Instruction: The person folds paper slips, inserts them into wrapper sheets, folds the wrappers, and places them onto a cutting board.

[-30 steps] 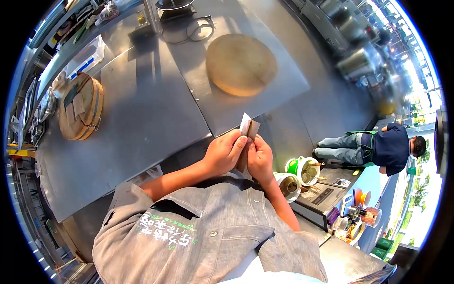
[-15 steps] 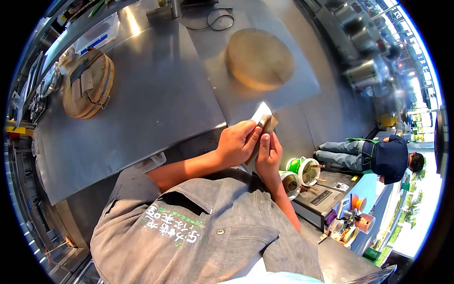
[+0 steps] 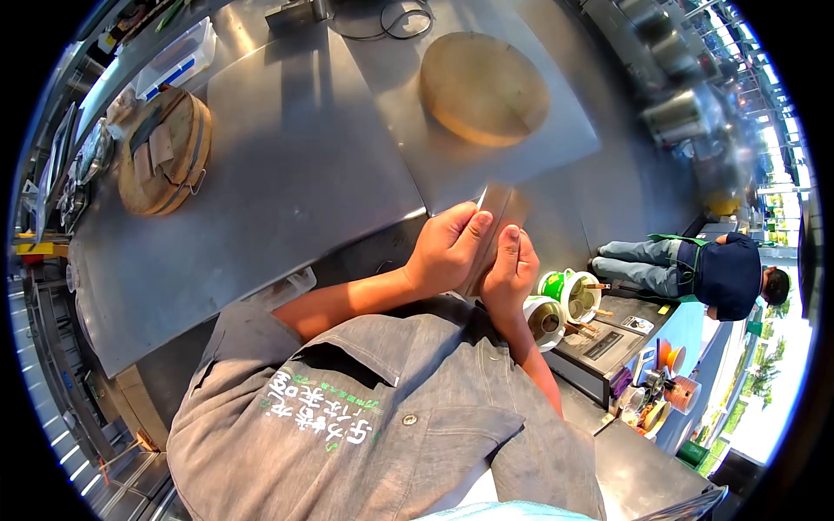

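Note:
Between my two hands, in front of my chest, is a flat brownish strip (image 3: 501,208), tilted upward, its top end blurred. My left hand (image 3: 445,250) grips its left side, thumb on top and fingers folded. On the right side my right hand (image 3: 511,271) holds the same strip, thumb up against it. The strip's lower part runs down between the palms. What it is made of cannot be made out.
A round wooden board (image 3: 485,89) lies on the steel table (image 3: 287,182). Another round board (image 3: 165,156) at left bears a cleaver and brown pieces. White buckets (image 3: 573,295) stand at right, near a person in dark blue (image 3: 728,276). A clear plastic box (image 3: 178,59) sits at upper left.
Both hands have moved right with the strip. Its bright, pale upper end now looks brownish and blurred. The view has shifted, and the round boards appear higher in it.

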### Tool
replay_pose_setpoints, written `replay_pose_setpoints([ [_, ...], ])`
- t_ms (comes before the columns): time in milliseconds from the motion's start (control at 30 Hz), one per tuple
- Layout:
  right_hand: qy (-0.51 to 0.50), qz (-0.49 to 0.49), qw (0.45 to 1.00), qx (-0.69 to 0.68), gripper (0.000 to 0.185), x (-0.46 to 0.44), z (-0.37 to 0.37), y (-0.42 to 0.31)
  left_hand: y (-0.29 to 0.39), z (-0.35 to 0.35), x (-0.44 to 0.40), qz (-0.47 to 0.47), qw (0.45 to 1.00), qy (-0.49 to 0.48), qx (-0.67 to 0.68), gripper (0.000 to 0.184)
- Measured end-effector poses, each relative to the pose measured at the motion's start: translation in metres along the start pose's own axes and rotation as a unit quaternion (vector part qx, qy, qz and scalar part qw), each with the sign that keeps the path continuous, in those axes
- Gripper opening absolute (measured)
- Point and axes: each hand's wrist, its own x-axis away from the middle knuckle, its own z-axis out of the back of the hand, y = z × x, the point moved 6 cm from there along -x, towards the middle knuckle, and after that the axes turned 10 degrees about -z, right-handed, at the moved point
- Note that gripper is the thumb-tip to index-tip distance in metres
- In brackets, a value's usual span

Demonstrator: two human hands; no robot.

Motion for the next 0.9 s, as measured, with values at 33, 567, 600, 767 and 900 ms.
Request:
replay_pose_setpoints([
  [33,0.006,0.000,1.000,-0.010,0.032,0.000,0.001,0.000,-0.005,-0.002,0.000,0.019,0.999,-0.004,0.025,0.034],
  [567,0.022,-0.033,0.999,-0.025,0.036,-0.004,0.011,0.007,-0.005,0.005,-0.007,0.006,1.000,0.001,-0.004,0.034],
  [600,0.028,-0.016,0.999,-0.007,0.036,-0.005,0.012,0.005,0.000,0.006,-0.012,0.004,1.000,-0.004,-0.005,0.034],
  [767,0.003,0.040,0.997,0.073,0.036,-0.006,0.010,-0.005,0.022,0.003,-0.021,-0.002,0.997,-0.061,-0.055,0.033],
  [900,-0.049,0.044,0.992,0.106,0.034,-0.003,0.007,-0.005,0.030,0.009,-0.028,-0.033,0.988,-0.051,-0.140,0.030],
])
